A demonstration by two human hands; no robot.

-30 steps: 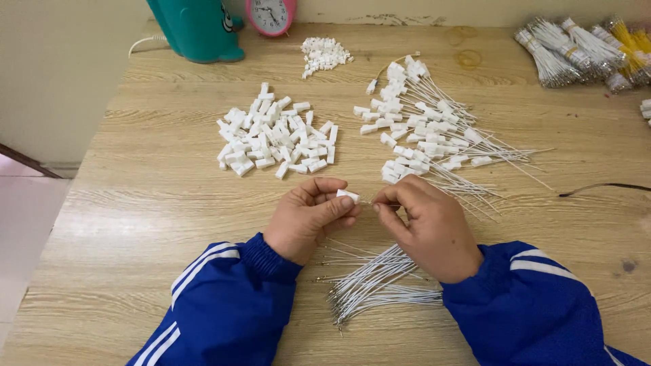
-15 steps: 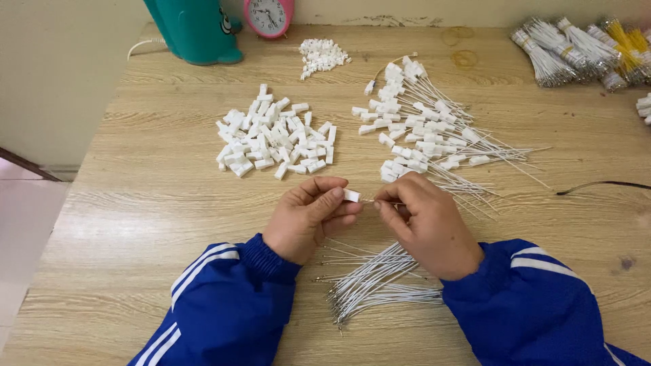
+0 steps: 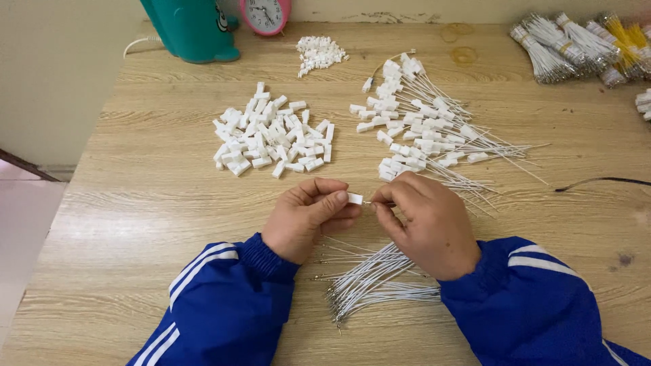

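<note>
My left hand [image 3: 308,217] pinches a small white plastic connector [image 3: 354,198] between thumb and forefinger. My right hand [image 3: 424,220] holds the metal-tipped end of a thin white wire [image 3: 369,202] right at the connector's open end. Both hands hover over the wooden table [image 3: 149,203] near its front edge. Below my hands lies a loose bundle of white wires [image 3: 369,281]. A pile of empty white connectors [image 3: 271,135] sits just beyond my left hand. A pile of wires with connectors fitted [image 3: 424,129] lies beyond my right hand.
A teal container [image 3: 193,27] and a pink clock [image 3: 264,13] stand at the back. A small heap of tiny white parts [image 3: 319,53] lies near them. Tied wire bundles [image 3: 576,44] fill the back right corner. A black cable [image 3: 600,181] crosses the right edge.
The hands have stayed in place; the fingers shifted slightly, keeping the wire tip at the connector's end.
</note>
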